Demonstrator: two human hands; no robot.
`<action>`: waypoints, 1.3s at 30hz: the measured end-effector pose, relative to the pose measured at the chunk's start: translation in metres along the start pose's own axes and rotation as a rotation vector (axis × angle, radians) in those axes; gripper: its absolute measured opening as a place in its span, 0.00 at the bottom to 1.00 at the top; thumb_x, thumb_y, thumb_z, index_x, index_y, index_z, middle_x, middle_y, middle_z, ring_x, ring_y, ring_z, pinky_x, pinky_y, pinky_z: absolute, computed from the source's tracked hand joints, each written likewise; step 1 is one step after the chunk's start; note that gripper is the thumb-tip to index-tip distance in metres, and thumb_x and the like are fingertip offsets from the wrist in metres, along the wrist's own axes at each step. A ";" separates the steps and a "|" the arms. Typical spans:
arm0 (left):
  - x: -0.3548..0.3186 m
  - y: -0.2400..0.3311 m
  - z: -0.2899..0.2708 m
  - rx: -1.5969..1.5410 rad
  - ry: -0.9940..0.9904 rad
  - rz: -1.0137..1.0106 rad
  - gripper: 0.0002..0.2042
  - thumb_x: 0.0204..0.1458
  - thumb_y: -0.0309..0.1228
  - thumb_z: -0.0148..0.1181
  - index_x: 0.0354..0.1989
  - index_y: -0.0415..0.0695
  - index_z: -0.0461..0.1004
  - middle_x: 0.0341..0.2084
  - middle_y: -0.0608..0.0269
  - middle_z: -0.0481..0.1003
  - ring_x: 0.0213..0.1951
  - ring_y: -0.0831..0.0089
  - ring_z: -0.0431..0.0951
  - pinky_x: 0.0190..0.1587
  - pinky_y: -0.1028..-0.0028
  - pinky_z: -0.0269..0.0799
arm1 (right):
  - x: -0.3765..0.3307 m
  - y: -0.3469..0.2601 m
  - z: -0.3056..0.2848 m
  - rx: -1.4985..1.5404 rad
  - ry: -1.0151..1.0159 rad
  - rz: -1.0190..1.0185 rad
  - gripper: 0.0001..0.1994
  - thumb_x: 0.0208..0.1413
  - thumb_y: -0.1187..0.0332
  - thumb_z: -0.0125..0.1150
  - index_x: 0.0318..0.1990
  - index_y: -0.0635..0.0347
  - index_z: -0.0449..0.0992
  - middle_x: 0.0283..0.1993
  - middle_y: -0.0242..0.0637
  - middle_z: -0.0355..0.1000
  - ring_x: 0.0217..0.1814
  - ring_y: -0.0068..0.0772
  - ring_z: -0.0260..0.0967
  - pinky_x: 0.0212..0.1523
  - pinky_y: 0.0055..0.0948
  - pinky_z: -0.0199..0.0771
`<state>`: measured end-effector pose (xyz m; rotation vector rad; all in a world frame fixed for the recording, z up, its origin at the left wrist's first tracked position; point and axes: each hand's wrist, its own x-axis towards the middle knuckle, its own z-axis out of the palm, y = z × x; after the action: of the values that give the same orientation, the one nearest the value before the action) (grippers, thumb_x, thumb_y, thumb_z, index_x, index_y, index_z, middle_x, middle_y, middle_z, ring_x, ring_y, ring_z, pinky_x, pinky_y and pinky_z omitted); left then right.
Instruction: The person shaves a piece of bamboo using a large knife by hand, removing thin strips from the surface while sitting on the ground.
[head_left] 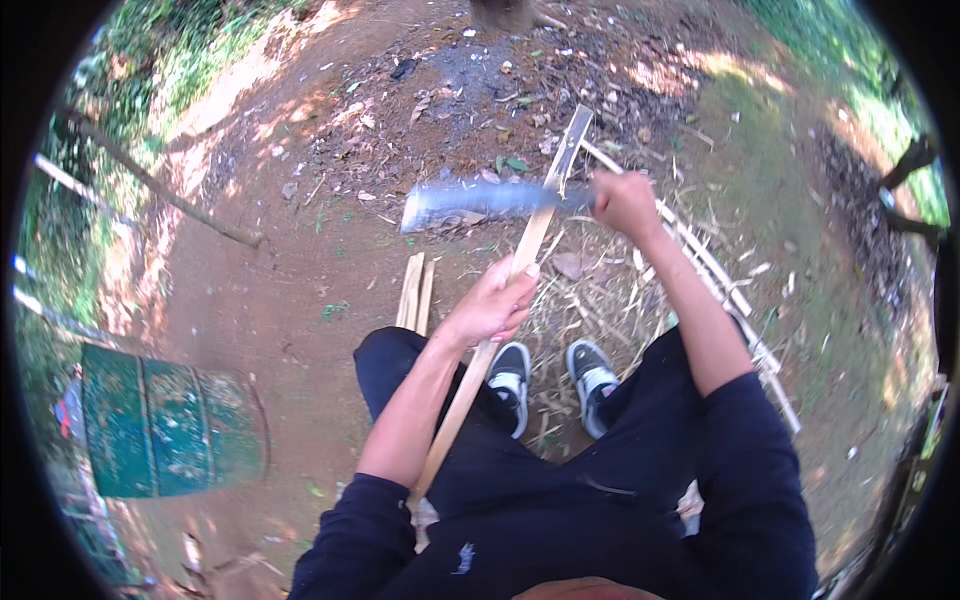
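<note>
My left hand (492, 303) is wrapped round a long pale wooden slat (533, 238), which slants from beside my left thigh up and away to the right. Near its far end the slat's top face looks darker. In my right hand (623, 205) is the handle of a machete (470, 202). Its wide blade points left and is smeared by motion. Blade and slat cross just above my left hand; whether they touch, I cannot tell.
Two or three short slats (411, 292) lie beyond my left knee, and longer strips (715, 277) lie right of my right leg. Wood shavings (590, 300) litter the ground round my shoes. A green metal drum (170, 425) is at left, with a thin pole (165, 185) beyond it.
</note>
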<state>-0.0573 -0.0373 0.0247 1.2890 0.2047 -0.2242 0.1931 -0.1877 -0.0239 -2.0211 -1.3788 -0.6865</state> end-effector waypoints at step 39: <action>0.013 -0.015 -0.020 0.072 0.109 0.063 0.13 0.69 0.40 0.40 0.47 0.43 0.63 0.17 0.75 0.54 0.10 0.87 0.53 0.08 0.83 0.52 | -0.008 -0.068 -0.001 -0.003 -0.258 0.098 0.05 0.41 0.68 0.59 0.23 0.56 0.69 0.16 0.39 0.69 0.18 0.46 0.70 0.20 0.43 0.70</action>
<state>-0.0492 -0.0231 0.0019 1.3785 0.2502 -0.1080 0.1265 -0.1736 -0.0165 -2.2240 -1.4085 -0.3950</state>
